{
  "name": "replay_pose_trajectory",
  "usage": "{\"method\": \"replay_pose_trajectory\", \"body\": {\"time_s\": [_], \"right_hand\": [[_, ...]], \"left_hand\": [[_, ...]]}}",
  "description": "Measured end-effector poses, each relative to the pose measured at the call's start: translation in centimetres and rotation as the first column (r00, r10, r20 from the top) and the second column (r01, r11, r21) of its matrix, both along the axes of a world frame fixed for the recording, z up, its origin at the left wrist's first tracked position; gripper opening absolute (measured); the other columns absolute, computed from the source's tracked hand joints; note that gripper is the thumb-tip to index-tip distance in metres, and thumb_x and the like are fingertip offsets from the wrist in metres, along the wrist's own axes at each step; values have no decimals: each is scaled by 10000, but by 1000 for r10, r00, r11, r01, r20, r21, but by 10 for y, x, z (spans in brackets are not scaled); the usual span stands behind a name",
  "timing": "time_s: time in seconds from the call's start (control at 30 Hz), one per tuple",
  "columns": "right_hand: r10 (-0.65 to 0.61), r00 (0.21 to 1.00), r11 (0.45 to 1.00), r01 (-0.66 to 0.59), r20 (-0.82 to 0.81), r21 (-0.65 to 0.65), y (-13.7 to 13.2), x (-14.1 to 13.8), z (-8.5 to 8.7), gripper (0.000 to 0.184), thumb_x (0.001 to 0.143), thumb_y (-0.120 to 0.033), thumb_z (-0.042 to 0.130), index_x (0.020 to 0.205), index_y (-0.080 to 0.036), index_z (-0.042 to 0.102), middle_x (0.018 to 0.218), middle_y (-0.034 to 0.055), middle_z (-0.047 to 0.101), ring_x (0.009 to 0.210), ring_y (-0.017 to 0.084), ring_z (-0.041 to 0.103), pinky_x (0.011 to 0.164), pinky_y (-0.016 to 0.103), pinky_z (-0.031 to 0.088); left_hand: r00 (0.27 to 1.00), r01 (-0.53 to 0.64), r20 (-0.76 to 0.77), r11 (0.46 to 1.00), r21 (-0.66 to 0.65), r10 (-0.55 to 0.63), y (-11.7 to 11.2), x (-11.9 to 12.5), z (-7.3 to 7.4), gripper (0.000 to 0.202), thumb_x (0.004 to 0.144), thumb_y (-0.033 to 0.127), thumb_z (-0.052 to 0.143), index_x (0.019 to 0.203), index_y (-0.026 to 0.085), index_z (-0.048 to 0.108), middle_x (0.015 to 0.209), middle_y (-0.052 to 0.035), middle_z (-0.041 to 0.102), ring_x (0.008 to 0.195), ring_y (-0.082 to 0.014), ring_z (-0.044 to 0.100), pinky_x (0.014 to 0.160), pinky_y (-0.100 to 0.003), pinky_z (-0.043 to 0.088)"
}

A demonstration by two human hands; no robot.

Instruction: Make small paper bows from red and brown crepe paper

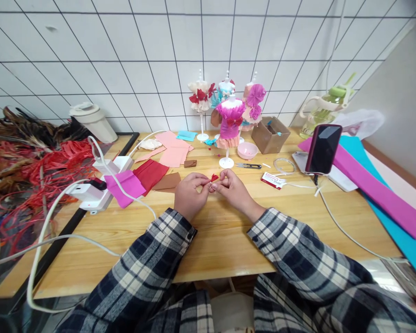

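A small piece of red crepe paper (214, 177) is pinched between my two hands, above the middle of the table. My left hand (191, 194) grips its left side with thumb and fingers. From the right, my right hand (236, 190) holds it with closed fingertips. Just beyond the hands stands a small white dress form (231, 121) wearing a magenta and peach paper dress with a red bow. Thread snips (248, 166) lie on the table past my right hand. Near my left hand are a brown paper sheet (167, 182) and a red paper sheet (150, 177).
More dressed forms (201, 104) stand by the tiled wall, near a cardboard box (271, 134) and a pink bowl (247, 150). White cables run from power strips (93, 196) at left. A phone (323, 148) stands at right beside long coloured paper (384, 185). Feathers (27, 152) fill the far left.
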State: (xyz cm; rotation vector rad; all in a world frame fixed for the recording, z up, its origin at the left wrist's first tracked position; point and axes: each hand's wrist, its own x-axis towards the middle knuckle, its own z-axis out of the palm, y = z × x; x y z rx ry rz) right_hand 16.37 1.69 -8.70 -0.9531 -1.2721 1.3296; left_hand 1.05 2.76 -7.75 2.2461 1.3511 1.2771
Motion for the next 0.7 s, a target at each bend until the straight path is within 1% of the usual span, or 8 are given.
{"method": "replay_pose_trajectory", "body": {"time_s": [0.07, 0.13, 0.23, 0.37, 0.47, 0.53, 0.63, 0.7], "right_hand": [[-8, 1000, 1000, 8, 1, 5, 1, 0, -1, 401, 726, -428, 679, 824, -243, 338, 690, -42, 670, 715, 147, 666, 740, 301, 478], [-7, 1000, 1000, 7, 2, 0, 1, 1, -2, 388, 737, -426, 670, 816, -243, 336, 691, -40, 668, 718, 152, 668, 739, 305, 478], [6, 1000, 1000, -6, -6, -17, 2, 2, -3, 386, 737, -429, 669, 804, -243, 337, 692, -39, 667, 716, 157, 667, 731, 308, 476], [28, 999, 1000, -29, -19, -11, 3, 4, -4, 379, 738, -437, 668, 788, -240, 349, 676, -42, 661, 698, 150, 658, 738, 309, 466], [37, 999, 999, -37, 2, -21, 3, 7, -3, 371, 728, -437, 677, 778, -232, 373, 643, -48, 644, 656, 136, 637, 721, 294, 450], [25, 1000, 999, -26, -10, -47, 4, 9, -1, 387, 700, -423, 706, 768, -226, 379, 633, -57, 627, 630, 124, 620, 688, 275, 440], [12, 999, 998, -15, -51, -66, 3, 9, 1, 420, 664, -410, 739, 737, -221, 370, 634, -68, 599, 613, 112, 604, 651, 256, 432], [9, 998, 998, -13, -62, -68, 2, 8, 2, 426, 660, -413, 743, 717, -216, 369, 643, -64, 590, 613, 108, 600, 636, 249, 430]], "left_hand": [[999, -10, -42, 1000, 23, 11, -1, 0, 1, 132, 786, 263, 608, 758, 208, 724, 864, -28, 713, 840, -167, 652, 948, -369, 452], [996, -25, -80, 999, 41, 28, -2, 0, 2, 131, 791, 270, 606, 751, 225, 722, 865, -11, 719, 850, -166, 655, 1046, -423, 361], [993, -20, -111, 999, 47, 25, -4, 0, 3, 150, 810, 287, 588, 786, 235, 727, 905, -8, 732, 873, -166, 663, 1078, -446, 310], [989, 34, -143, 998, 56, -26, -4, -2, 3, 172, 842, 273, 561, 893, 244, 722, 990, -18, 734, 915, -171, 670, 1065, -449, 318], [973, 129, -200, 990, 63, -115, 2, -5, 3, 191, 873, 262, 534, 935, 244, 714, 934, -15, 743, 856, -160, 672, 1016, -419, 368], [958, 206, -217, 977, 59, -189, 7, -7, 3, 193, 877, 285, 539, 916, 230, 720, 875, -26, 743, 816, -161, 661, 917, -372, 436], [955, 265, -152, 963, 48, -255, 13, -10, 2, 194, 863, 323, 565, 875, 219, 728, 817, -42, 733, 791, -167, 640, 793, -324, 473], [959, 274, -72, 962, 15, -273, 14, -10, 1, 183, 855, 321, 578, 861, 215, 727, 822, -44, 730, 791, -166, 641, 796, -320, 474]]}}
